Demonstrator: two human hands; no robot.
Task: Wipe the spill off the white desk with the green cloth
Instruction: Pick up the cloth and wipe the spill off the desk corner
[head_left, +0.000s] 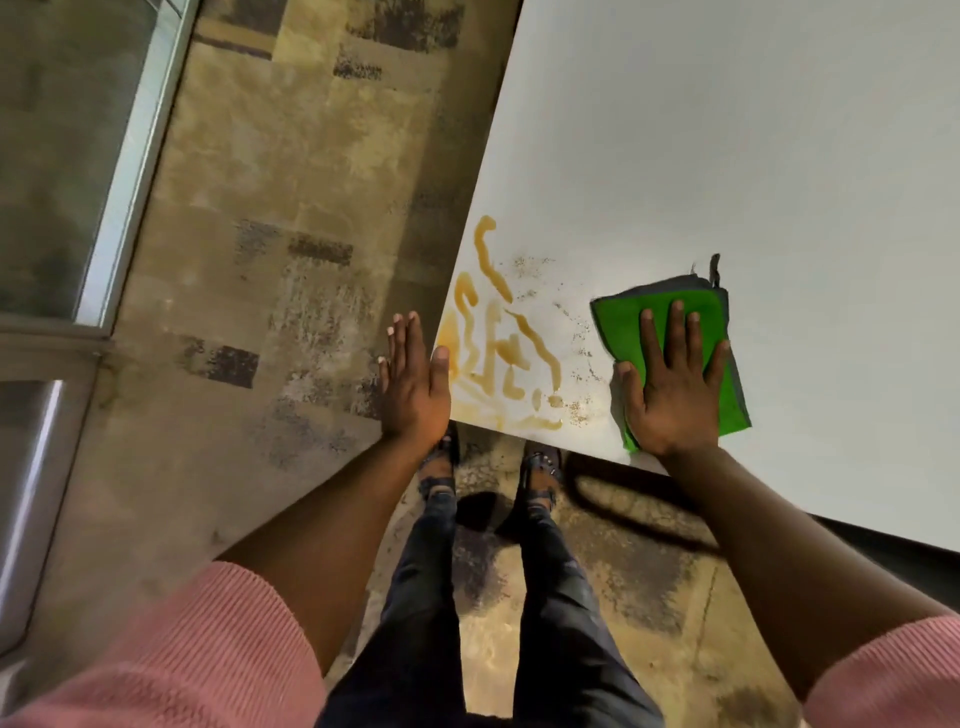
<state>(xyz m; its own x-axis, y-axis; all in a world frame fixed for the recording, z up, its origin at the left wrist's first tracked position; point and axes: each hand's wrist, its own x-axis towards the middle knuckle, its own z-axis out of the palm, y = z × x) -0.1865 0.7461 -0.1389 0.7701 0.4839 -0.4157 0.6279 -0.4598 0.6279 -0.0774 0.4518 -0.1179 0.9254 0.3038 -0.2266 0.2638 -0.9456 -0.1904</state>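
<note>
A brownish-yellow spill (498, 358) streaks the near left corner of the white desk (727, 156), with dark specks scattered to its right. A folded green cloth (696, 312) with a grey edge lies flat on the desk to the right of the spill. My right hand (672, 384) presses flat on the cloth with fingers spread. My left hand (415, 379) is held flat and edge-on at the desk's left edge, beside the spill, with its thumb at the corner. It holds nothing.
The desk's left edge runs diagonally up from the near corner. Patterned beige carpet (270, 208) lies to the left and below. A glass door with a metal frame (130, 171) stands at far left. My legs and shoes (540, 467) are just below the desk's corner.
</note>
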